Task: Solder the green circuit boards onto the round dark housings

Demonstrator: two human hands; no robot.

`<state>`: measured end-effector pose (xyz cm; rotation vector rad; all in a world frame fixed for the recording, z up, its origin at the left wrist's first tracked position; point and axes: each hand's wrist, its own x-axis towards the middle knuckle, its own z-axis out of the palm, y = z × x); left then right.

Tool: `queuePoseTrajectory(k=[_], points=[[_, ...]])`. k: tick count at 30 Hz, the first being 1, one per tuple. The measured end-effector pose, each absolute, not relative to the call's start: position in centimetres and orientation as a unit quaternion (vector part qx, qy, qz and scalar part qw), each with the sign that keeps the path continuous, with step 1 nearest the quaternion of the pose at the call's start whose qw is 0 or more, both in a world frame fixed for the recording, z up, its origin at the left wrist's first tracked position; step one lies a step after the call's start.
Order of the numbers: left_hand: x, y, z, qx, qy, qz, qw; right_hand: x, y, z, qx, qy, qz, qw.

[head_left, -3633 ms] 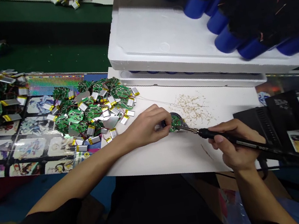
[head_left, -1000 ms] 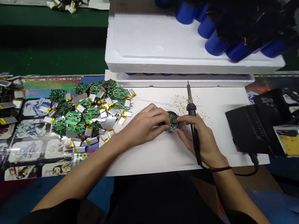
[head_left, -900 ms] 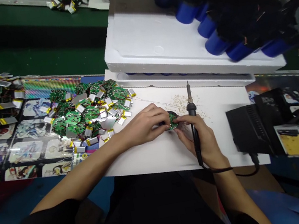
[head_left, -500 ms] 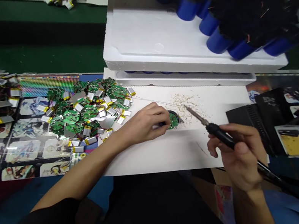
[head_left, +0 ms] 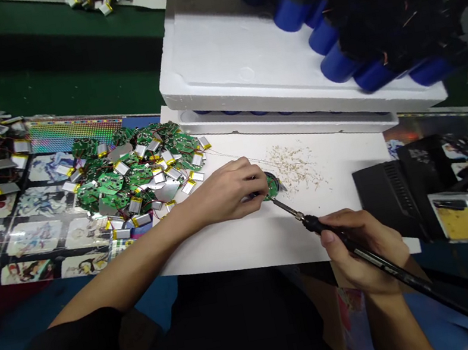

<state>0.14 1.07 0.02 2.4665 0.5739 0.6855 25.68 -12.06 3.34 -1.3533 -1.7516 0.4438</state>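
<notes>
On white card (head_left: 246, 245), left grip (head_left: 226, 195) pinches round circuit board (head_left: 272, 187)

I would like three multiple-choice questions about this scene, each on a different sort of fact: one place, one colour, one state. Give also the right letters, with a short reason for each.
1. Where does the round green circuit board lie?
A) On the white sheet
B) On the floor
C) In a drawer

2. What colour are the cylinders on the white foam box?
A) Red
B) Blue
C) Yellow

3. What does the right hand hold?
A) Nothing
B) Pliers
C) A soldering iron

1: A, the left hand holds it just above the sheet's surface.
2: B, their ends show blue.
3: C, its fingers grip the black handle.
</notes>
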Motion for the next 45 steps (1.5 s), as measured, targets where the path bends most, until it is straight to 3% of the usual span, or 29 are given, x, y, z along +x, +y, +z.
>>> queuePoseTrajectory(k=[32, 45], points=[[0.1, 0.8, 0.2, 0.917, 0.218, 0.243, 0.229, 25.9, -12.4, 3.0, -0.581, -0.716, 0.120, 0.368], [0.1, 0.8, 0.0, 0.915, 0.220, 0.248, 0.232, 27.4, -13.7, 1.7, -0.582, -0.576, 0.192, 0.541]])
